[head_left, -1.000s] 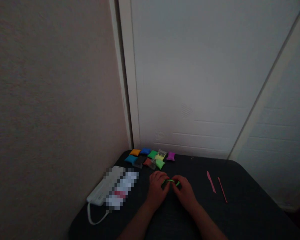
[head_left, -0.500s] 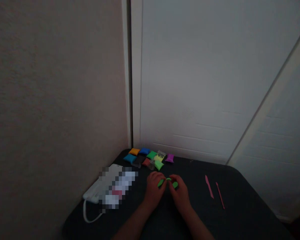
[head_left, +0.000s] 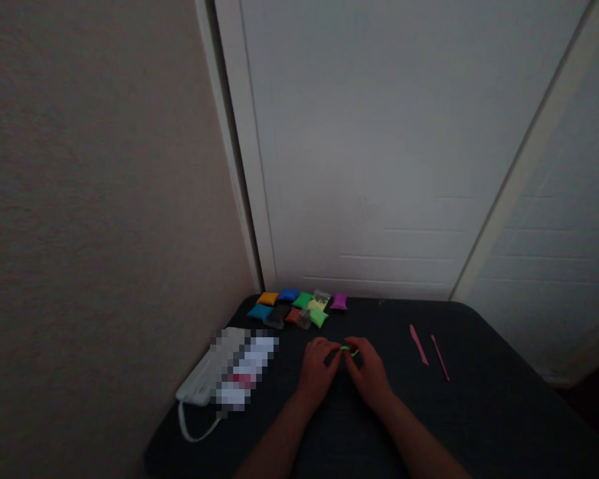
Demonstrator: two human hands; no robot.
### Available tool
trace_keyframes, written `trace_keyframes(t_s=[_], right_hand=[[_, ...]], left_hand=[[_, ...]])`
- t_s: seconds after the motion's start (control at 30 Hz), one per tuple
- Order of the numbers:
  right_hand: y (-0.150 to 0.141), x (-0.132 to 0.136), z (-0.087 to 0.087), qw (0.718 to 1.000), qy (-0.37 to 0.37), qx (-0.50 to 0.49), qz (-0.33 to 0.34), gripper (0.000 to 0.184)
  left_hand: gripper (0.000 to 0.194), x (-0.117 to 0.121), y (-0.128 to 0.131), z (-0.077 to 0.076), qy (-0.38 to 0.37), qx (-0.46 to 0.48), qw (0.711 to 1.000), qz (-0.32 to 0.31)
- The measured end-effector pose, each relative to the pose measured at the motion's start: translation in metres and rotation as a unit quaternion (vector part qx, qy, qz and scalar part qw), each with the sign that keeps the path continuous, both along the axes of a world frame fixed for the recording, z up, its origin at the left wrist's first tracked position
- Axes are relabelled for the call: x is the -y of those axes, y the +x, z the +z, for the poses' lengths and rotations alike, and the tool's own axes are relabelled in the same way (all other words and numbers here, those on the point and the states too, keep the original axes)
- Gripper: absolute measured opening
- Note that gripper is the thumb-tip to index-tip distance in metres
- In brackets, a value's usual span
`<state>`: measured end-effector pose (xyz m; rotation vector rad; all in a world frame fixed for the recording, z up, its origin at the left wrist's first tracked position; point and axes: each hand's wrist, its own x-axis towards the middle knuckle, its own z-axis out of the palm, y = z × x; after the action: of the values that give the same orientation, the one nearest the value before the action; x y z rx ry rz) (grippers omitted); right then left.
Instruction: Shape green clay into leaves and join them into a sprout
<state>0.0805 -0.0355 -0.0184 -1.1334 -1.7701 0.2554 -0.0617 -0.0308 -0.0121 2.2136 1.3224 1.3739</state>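
Observation:
Both hands meet over the middle of the dark table, pinching a small bright green piece of modelling clay (head_left: 345, 348) between thumbs and fingertips. My left hand (head_left: 319, 369) grips its left side, and my right hand (head_left: 370, 374) grips its right side. A thin strip of the green shows between the fingertips, and a bit more curves out beside the right thumb. Fingers cover the remainder, so its full shape is hidden. To the right lie a pink plastic knife (head_left: 419, 344) and a thin pink stick tool (head_left: 440, 358), both untouched.
Several coloured clay packets lie at the back, including an orange one (head_left: 268, 299), a teal one (head_left: 260, 313), a light green one (head_left: 318, 317) and a purple one (head_left: 339, 302). At left, a white object (head_left: 194, 389) with a cord is partly blurred. Walls border the dark table (head_left: 489, 399).
The view has tilted and shifted slightly. Less green clay shows: the pieces that stuck out on both sides before are now mostly hidden by or drawn in between the fingers.

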Motion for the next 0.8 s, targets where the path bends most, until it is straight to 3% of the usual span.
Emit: trace_keyframes(t_s=[0.27,0.5,0.8], right_hand=[[0.0003,0.0011,0.0052,1.0,0.004,-0.002,0.0,0.012],[0.0033,-0.0018,0.0015,1.0,-0.01,0.001,-0.022,0.012],[0.0028,0.0023,0.0075,1.0,-0.014,0.012,-0.002,0.015]], left_hand=[[0.022,0.0011,0.0015,-0.0002,-0.116,0.09,0.989,-0.009],[0.026,0.001,-0.0003,0.0035,-0.131,0.093,0.987,0.0],[0.026,0.0021,0.0032,0.0057,-0.16,0.126,0.979,-0.008]])
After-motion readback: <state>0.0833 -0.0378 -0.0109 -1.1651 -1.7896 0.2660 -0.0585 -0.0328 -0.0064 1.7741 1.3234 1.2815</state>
